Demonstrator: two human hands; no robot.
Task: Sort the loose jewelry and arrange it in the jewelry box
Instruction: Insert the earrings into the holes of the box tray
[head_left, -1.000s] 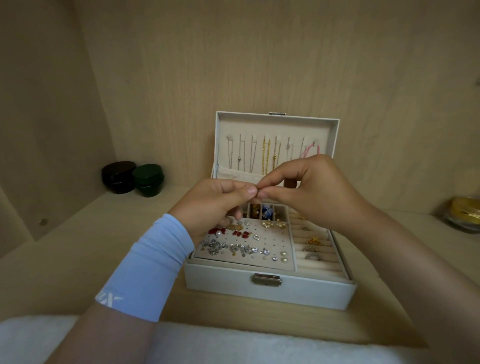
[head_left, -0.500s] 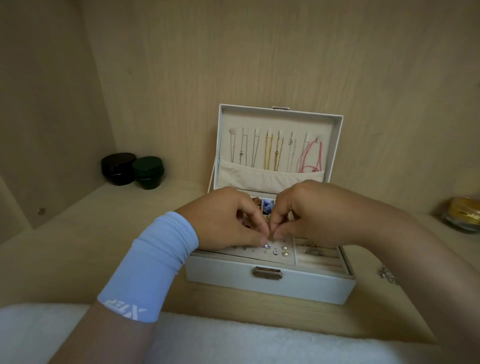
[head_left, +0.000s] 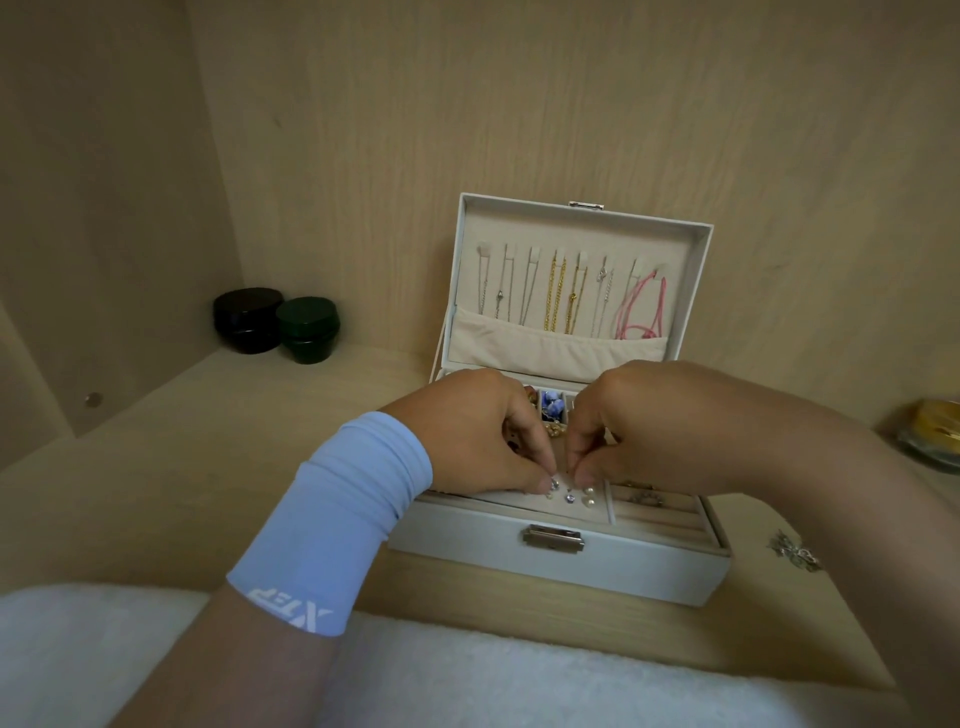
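Two hands work close together over the open jewelry box (head_left: 623, 566), fingertips nearly meeting above its front earring panel (head_left: 524, 500). The left hand (head_left: 467, 431), with a pale blue sleeve (head_left: 343, 514) at its wrist, has its fingers curled and pinches a clear stud (head_left: 554, 484) against the panel. The right hand (head_left: 649, 426) has thumb and forefinger pressed together just beside it; whether anything is between them is too small to tell. A few more studs and pearls (head_left: 588, 496) sit on the panel near the box's front wall, above the metal clasp (head_left: 553, 538). The raised lid (head_left: 582, 234) at the back of the box holds gold chains (head_left: 558, 296) and a pink cord (head_left: 641, 312) hanging over a pocket. A loose silver piece (head_left: 795, 551) lies on the shelf just right of the box. Well to the box's left stand a black jar (head_left: 247, 319) and a green jar (head_left: 307, 330), touching.
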